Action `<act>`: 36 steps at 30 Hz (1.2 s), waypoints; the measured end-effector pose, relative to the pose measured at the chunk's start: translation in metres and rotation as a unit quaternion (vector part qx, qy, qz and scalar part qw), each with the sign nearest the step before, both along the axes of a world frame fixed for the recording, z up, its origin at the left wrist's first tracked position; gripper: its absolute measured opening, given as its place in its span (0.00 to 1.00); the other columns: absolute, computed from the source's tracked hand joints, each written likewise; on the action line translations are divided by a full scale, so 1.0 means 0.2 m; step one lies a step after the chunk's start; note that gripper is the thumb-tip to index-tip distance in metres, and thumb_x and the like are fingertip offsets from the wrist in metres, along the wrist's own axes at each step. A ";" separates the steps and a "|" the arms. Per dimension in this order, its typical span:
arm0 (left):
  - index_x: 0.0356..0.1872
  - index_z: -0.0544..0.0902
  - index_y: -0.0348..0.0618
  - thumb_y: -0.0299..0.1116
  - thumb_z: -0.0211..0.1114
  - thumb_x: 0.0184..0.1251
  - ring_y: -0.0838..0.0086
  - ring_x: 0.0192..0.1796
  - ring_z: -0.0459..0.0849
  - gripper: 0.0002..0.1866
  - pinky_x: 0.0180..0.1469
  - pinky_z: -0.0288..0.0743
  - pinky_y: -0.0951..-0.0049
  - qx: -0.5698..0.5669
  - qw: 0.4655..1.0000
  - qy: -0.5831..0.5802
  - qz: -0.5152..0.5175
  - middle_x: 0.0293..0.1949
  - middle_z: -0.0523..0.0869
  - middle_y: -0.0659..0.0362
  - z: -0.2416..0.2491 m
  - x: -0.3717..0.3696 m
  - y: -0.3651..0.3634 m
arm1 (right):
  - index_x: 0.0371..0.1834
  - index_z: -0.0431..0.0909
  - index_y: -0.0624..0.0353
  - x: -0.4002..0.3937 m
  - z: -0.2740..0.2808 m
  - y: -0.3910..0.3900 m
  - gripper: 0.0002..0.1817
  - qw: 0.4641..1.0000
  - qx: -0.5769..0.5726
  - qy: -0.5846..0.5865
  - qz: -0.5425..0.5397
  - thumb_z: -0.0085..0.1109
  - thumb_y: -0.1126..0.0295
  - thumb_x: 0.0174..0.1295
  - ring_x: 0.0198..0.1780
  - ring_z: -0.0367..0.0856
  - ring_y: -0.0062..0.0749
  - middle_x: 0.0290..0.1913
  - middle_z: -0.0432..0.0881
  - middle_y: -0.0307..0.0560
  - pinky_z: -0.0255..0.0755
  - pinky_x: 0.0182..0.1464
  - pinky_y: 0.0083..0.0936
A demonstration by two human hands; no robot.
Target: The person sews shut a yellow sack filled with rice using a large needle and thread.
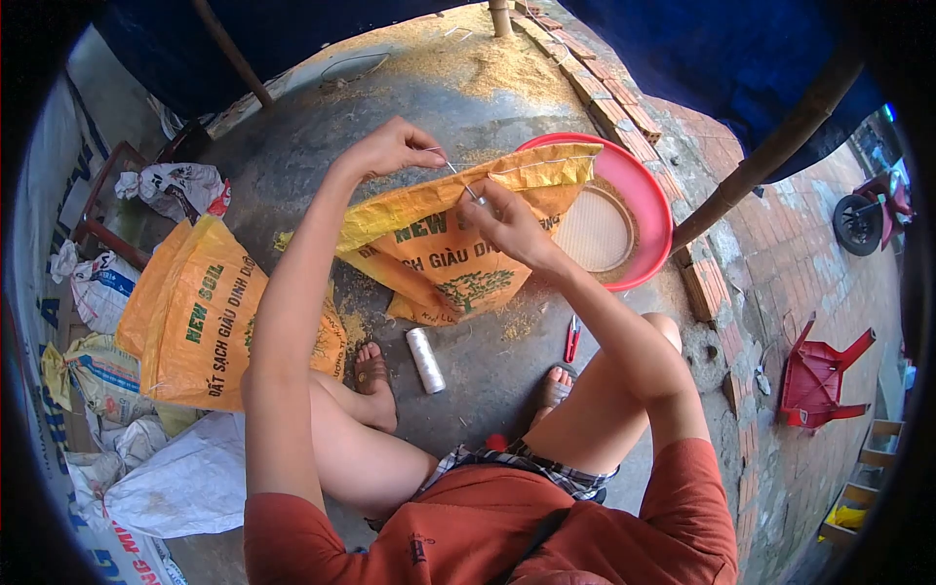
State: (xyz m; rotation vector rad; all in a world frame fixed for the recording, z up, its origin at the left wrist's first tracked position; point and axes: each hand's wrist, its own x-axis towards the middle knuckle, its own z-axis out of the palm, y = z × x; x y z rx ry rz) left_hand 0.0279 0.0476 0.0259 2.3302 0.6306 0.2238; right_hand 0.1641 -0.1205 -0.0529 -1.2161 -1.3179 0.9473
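Note:
An orange and yellow printed sack stands before me, its folded top edge running up to the right, with white stitching along the right part. Above that edge, my left hand is pinched on a thin thread. My right hand is closed at the sack's top edge on a thin metal needle. The thread runs between the two hands. A white spool lies on the floor below the sack.
A pink basin with a sieve sits behind the sack. More orange sacks stand at left. A red cutter lies by my foot. An overturned red stool and a bamboo pole are at right.

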 end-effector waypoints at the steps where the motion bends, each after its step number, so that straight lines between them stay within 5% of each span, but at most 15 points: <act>1: 0.35 0.85 0.37 0.34 0.68 0.52 0.78 0.37 0.80 0.12 0.45 0.72 0.75 -0.043 0.999 0.006 0.019 0.34 0.86 0.58 0.00 -0.01 0.00 | 0.38 0.69 0.57 0.00 -0.02 0.01 0.08 0.999 0.030 -0.023 -0.009 0.50 0.65 0.65 0.19 0.66 0.14 0.25 0.72 0.34 0.62 0.20 0.15; 6: 0.35 0.83 0.37 0.35 0.67 0.53 0.79 0.43 0.79 0.12 0.47 0.71 0.76 -0.137 0.990 0.022 0.037 0.38 0.85 0.59 0.00 -0.09 0.06 | 0.38 0.69 0.57 -0.01 -0.02 0.02 0.08 0.998 0.054 -0.031 -0.024 0.51 0.64 0.64 0.19 0.66 0.14 0.24 0.72 0.34 0.62 0.19 0.16; 8: 0.34 0.83 0.38 0.35 0.66 0.54 0.79 0.46 0.79 0.11 0.47 0.71 0.76 -0.174 0.984 0.018 0.040 0.40 0.84 0.59 -0.02 -0.12 0.09 | 0.38 0.69 0.57 -0.02 0.01 0.00 0.10 0.999 -0.021 0.029 -0.019 0.51 0.62 0.65 0.17 0.66 0.15 0.22 0.71 0.34 0.60 0.17 0.15; 11: 0.29 0.80 0.42 0.36 0.63 0.57 0.73 0.49 0.78 0.08 0.50 0.70 0.73 -0.282 0.955 -0.081 0.051 0.43 0.82 0.56 -0.01 -0.15 0.09 | 0.38 0.69 0.57 -0.03 0.05 -0.02 0.11 0.996 -0.055 0.072 -0.016 0.50 0.61 0.65 0.16 0.65 0.15 0.22 0.71 0.34 0.59 0.15 0.15; 13: 0.27 0.77 0.44 0.35 0.59 0.61 0.65 0.50 0.77 0.07 0.51 0.70 0.70 -0.455 0.862 -0.219 0.029 0.42 0.81 0.53 0.00 -0.15 0.06 | 0.38 0.69 0.57 -0.04 0.09 -0.03 0.11 0.994 -0.071 0.084 -0.013 0.50 0.61 0.65 0.16 0.65 0.15 0.22 0.72 0.34 0.59 0.15 0.15; 16: 0.28 0.76 0.43 0.34 0.55 0.63 0.60 0.52 0.76 0.07 0.53 0.69 0.68 -0.555 0.781 -0.282 -0.040 0.39 0.80 0.52 -0.01 -0.13 0.05 | 0.39 0.69 0.57 -0.05 0.13 -0.05 0.11 0.988 -0.095 0.121 -0.013 0.49 0.61 0.66 0.16 0.66 0.15 0.23 0.72 0.35 0.60 0.15 0.14; 20: 0.27 0.74 0.42 0.34 0.54 0.64 0.64 0.48 0.76 0.08 0.50 0.69 0.70 -0.578 0.728 -0.369 -0.001 0.37 0.79 0.55 -0.05 -0.09 0.05 | 0.42 0.66 0.58 -0.06 0.14 -0.04 0.11 0.973 -0.110 0.201 -0.015 0.49 0.63 0.65 0.17 0.67 0.15 0.26 0.74 0.39 0.62 0.17 0.14; 23: 0.27 0.74 0.42 0.36 0.59 0.61 0.70 0.42 0.79 0.09 0.45 0.74 0.69 -0.503 0.800 -0.322 -0.062 0.36 0.80 0.53 -0.06 -0.08 0.05 | 0.46 0.62 0.59 -0.07 0.13 -0.05 0.13 0.967 -0.098 0.234 -0.019 0.50 0.66 0.65 0.18 0.68 0.17 0.27 0.75 0.42 0.63 0.17 0.15; 25: 0.31 0.76 0.40 0.38 0.64 0.57 0.72 0.37 0.77 0.12 0.43 0.73 0.69 -0.092 0.966 -0.232 0.065 0.35 0.80 0.57 0.04 -0.05 -0.20 | 0.48 0.60 0.60 -0.08 0.12 -0.05 0.14 0.967 -0.086 0.241 -0.022 0.50 0.67 0.65 0.18 0.69 0.18 0.27 0.75 0.43 0.64 0.17 0.16; 26: 0.31 0.76 0.40 0.38 0.64 0.57 0.72 0.37 0.77 0.12 0.43 0.73 0.69 -0.092 0.967 -0.231 0.064 0.35 0.80 0.57 0.05 -0.04 -0.25 | 0.49 0.58 0.60 -0.08 0.11 -0.05 0.15 0.966 -0.073 0.246 -0.025 0.50 0.69 0.64 0.18 0.69 0.19 0.27 0.75 0.44 0.64 0.17 0.16; 28: 0.37 0.77 0.37 0.40 0.68 0.51 0.71 0.35 0.77 0.18 0.40 0.72 0.70 0.175 0.979 -0.083 0.056 0.33 0.80 0.58 0.05 -0.04 -0.32 | 0.50 0.58 0.61 -0.08 0.09 -0.04 0.15 0.971 -0.053 0.232 -0.035 0.50 0.70 0.64 0.18 0.69 0.20 0.27 0.75 0.45 0.64 0.17 0.17; 32: 0.32 0.79 0.35 0.35 0.67 0.47 0.61 0.39 0.78 0.14 0.43 0.70 0.65 0.253 0.955 -0.145 0.052 0.31 0.80 0.52 -0.09 -0.02 -0.29 | 0.52 0.57 0.61 -0.11 0.08 -0.03 0.16 0.984 -0.023 0.165 -0.069 0.49 0.71 0.64 0.17 0.69 0.21 0.27 0.74 0.45 0.64 0.17 0.17; 36: 0.30 0.80 0.35 0.35 0.67 0.49 0.63 0.37 0.78 0.12 0.40 0.70 0.67 0.326 0.927 -0.167 0.079 0.29 0.79 0.52 -0.15 -0.01 -0.29 | 0.54 0.56 0.61 -0.12 0.11 -0.05 0.18 0.982 -0.036 0.169 -0.071 0.49 0.70 0.65 0.17 0.69 0.20 0.26 0.73 0.44 0.62 0.17 0.17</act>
